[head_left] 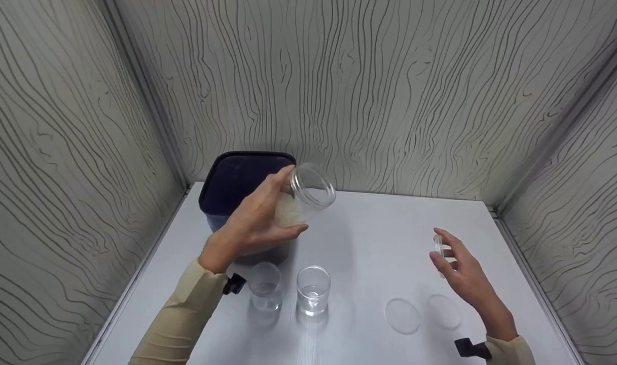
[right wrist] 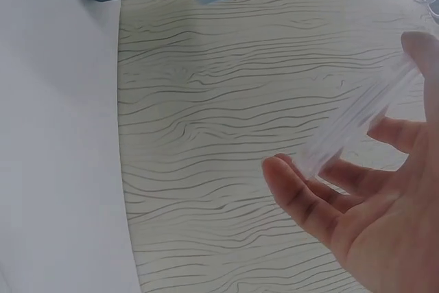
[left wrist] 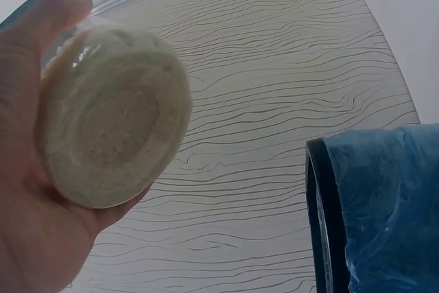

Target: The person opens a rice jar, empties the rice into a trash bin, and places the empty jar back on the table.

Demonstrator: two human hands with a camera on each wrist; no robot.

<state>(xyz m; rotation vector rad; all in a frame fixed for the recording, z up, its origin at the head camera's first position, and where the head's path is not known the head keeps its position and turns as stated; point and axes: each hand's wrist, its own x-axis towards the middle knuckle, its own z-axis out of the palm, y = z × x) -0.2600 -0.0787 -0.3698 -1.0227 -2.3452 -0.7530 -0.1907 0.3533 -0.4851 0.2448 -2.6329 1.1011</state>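
My left hand (head_left: 252, 218) grips a clear jar (head_left: 313, 187) by its side, raised above the table and tilted with its uncovered mouth to the right. Pale, whitish fine-grained contents (left wrist: 120, 118) show through its base in the left wrist view. Over the table's right side, my right hand (head_left: 463, 274) holds a clear round lid (right wrist: 360, 121) by its rim, on edge between thumb and fingers. In the head view that lid is seen nearly edge-on.
Behind the left hand stands a dark blue bin (head_left: 214, 219), lined with a blue bag (left wrist: 391, 204). Two clear cups, a left one (head_left: 265, 286) and a right one (head_left: 313, 291), stand nearer me. Two clear round lids, one (head_left: 402, 333) beside another (head_left: 444, 312), lie at right. Patterned panels surround the white table.
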